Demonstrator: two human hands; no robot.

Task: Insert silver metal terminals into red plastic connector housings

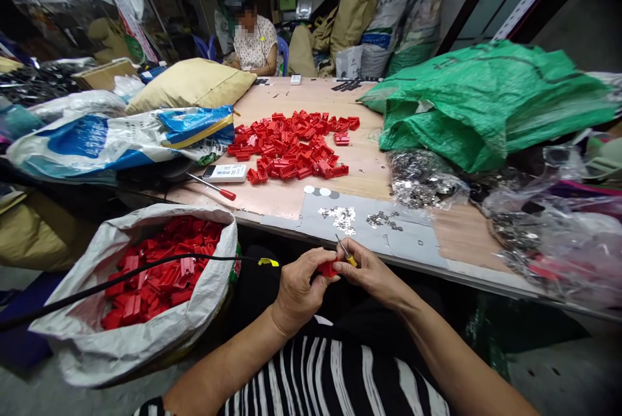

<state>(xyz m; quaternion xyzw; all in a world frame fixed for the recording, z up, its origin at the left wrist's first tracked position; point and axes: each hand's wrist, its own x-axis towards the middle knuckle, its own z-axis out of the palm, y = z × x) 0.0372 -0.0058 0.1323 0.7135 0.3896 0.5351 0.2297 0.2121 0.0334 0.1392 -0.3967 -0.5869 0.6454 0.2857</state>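
Note:
Just in front of the table edge, my left hand [304, 280] is closed around a red plastic part [327, 268], mostly hidden by the fingers. Close against it, my right hand [372, 270] grips a small screwdriver [350, 261] with a yellow handle, its thin metal shaft pointing up and away. Beyond the hands, small silvery metal pieces [340, 218] lie on a grey sheet [315, 208], with a darker cluster of metal pieces [385, 220] to their right. A loose heap of red plastic parts [296, 147] covers the middle of the table.
An open white sack [72, 332] of red parts stands at left, a black cable [146, 268] crossing it. A red-handled screwdriver [214, 187] lies beside a white box [226, 173]. A green sack [466, 105] and bagged metal pieces [427, 179] occupy the right. Another person [257, 40] sits opposite.

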